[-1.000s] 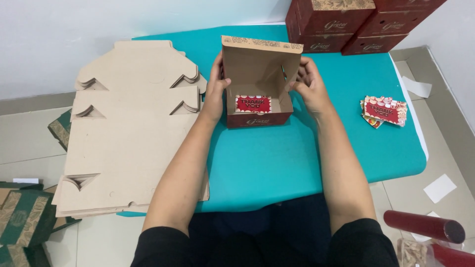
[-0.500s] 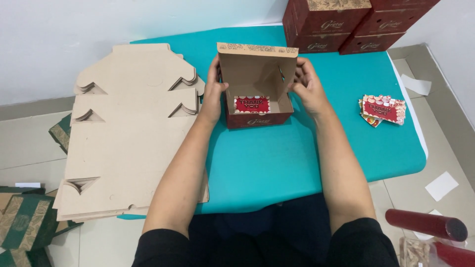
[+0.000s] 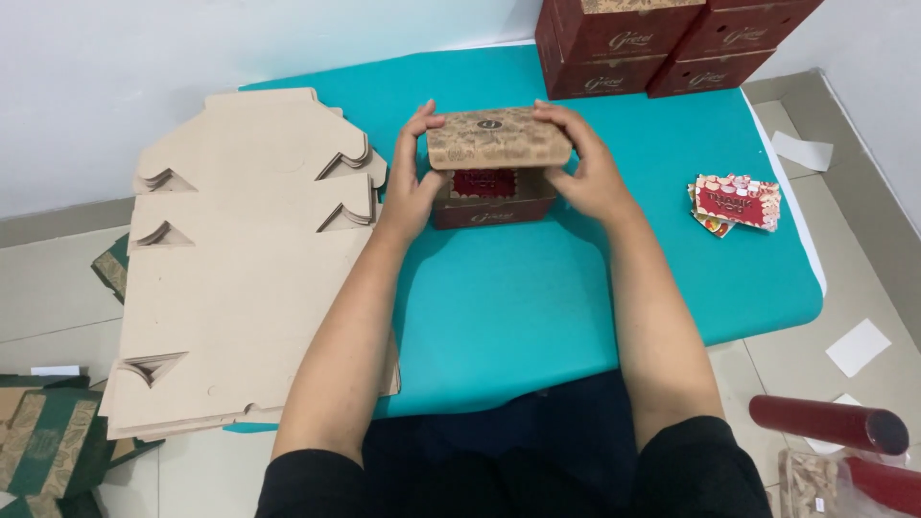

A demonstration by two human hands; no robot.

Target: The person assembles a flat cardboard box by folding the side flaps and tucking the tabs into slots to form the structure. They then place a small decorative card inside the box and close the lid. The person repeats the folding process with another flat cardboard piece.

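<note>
Both forearms reach forward over the teal table [image 3: 518,307]. The left hand [image 3: 411,187] and right hand [image 3: 587,175] clasp the lid of the small brown box [image 3: 495,165] between them, fingers curled over its ends, lid half lowered. Flat cardboard blanks [image 3: 240,278] lie left of the left hand; printed cards [image 3: 737,201] right of the right; dark red boxes [image 3: 652,43] beyond.

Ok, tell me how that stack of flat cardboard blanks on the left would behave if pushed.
The stack of flat cardboard blanks overhangs the teal table, so a push outward could tip it off. Loose sheets would probably slide and fan apart. Single blanks likely flex along their cut-outs.
</note>
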